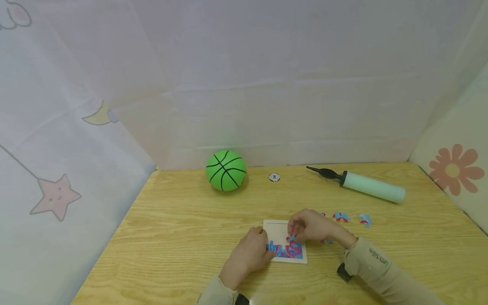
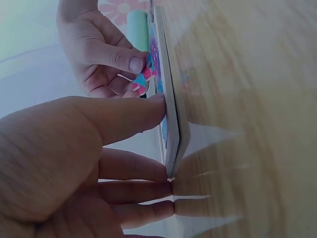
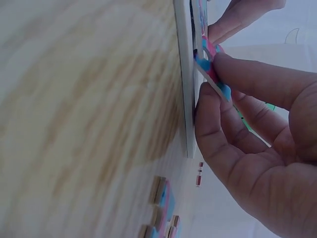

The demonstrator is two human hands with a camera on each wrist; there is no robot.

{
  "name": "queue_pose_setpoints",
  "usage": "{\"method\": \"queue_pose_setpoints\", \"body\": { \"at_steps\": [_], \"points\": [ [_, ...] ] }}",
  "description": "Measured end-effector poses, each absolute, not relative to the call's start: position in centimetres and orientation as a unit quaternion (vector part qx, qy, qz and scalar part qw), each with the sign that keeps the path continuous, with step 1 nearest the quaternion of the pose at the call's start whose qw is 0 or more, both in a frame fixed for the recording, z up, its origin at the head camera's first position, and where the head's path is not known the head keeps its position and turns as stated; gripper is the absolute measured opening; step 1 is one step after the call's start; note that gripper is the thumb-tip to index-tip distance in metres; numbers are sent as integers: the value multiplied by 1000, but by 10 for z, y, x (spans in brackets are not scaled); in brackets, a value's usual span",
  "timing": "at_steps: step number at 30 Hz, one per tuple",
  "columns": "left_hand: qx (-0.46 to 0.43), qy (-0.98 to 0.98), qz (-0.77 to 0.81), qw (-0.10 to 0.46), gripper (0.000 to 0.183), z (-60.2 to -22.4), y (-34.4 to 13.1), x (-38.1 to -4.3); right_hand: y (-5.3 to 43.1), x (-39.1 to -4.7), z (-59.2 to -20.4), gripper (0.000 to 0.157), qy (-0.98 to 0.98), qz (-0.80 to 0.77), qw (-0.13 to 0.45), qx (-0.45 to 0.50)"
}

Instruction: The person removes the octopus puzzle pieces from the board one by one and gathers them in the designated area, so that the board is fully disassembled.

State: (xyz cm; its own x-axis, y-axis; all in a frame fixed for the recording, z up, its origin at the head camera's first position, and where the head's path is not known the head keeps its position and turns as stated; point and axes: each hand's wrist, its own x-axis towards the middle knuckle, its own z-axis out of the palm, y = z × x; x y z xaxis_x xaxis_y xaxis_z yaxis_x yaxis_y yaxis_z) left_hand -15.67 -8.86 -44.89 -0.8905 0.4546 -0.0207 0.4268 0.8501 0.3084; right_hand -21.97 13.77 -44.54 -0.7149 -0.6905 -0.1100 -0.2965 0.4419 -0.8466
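Observation:
A jigsaw board [image 1: 285, 259] with a pale rim lies on the table, its lower part filled with blue, pink and purple pieces. My left hand [image 1: 249, 250] holds the board at its left side; the left wrist view shows the thumb on top of the rim and the fingers against the edge. Over the board's right side, my right hand [image 1: 311, 225] pinches a blue-and-pink puzzle piece [image 3: 214, 74] between thumb and fingers. The right wrist view shows this piece tilted, its lower end close to the board; whether it touches is unclear.
Loose puzzle pieces [image 1: 342, 217] lie right of the board, some partly behind the right hand. Farther back are a green ball [image 1: 226, 170], a poker chip [image 1: 274, 177] and a mint hand pump [image 1: 371, 187] with a black nozzle. A pale cloth [image 1: 244, 106] hangs behind the table.

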Motion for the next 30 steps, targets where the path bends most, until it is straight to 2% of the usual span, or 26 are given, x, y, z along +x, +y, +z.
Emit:
{"method": "queue_pose_setpoints", "body": {
  "at_steps": [3,9,20,30],
  "points": [
    [223,961,157,52,34,-449,-88,-157,138,-219,-445,17,824,-426,221,-301],
    [197,963,170,66,45,-449,-84,-158,139,-219,-446,17,825,-426,221,-299],
    [156,968,187,65,52,-450,-72,-157,139,-221,-450,15,829,-425,224,-287],
    [187,965,171,69,60,-452,-71,-152,139,-219,-449,16,832,-419,220,-289]
  ]
}}
